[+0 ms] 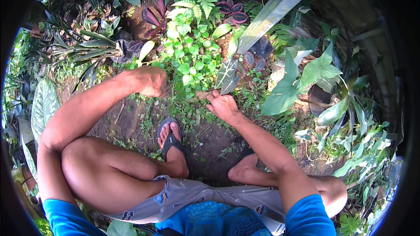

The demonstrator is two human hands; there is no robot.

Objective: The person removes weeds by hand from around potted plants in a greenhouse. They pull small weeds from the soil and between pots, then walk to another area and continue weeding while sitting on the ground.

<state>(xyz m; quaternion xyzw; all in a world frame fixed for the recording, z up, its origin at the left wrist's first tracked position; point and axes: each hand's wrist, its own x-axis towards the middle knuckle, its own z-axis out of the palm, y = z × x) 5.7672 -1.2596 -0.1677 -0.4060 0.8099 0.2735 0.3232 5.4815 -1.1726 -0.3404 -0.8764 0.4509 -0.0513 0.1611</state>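
My left hand (pixel 151 81) is curled at the left edge of a patch of small bright-green leafy plants (pixel 190 55); its fingertips are hidden beneath it. Near the lower right of that patch is my right hand (pixel 223 105), its thumb and fingers bent close together beside a light brown, stick-like piece (pixel 201 95). Whether the fingers grip that piece or a stem cannot be made out. Just above the right hand stands a dark arrow-shaped leaf with pale veins (pixel 226 75). Low weeds (pixel 197 114) grow on the soil below both hands.
A pale post (pixel 279 13) slants down to the ground at upper right. Large arrow-shaped leaves (pixel 285 95) stand to the right, strap-leaved plants (pixel 98 44) to the left. Ferns (pixel 200 0) and dark pink-edged leaves (pixel 232 12) grow beyond the patch. My sandalled foot (pixel 171 141) rests on bare soil.
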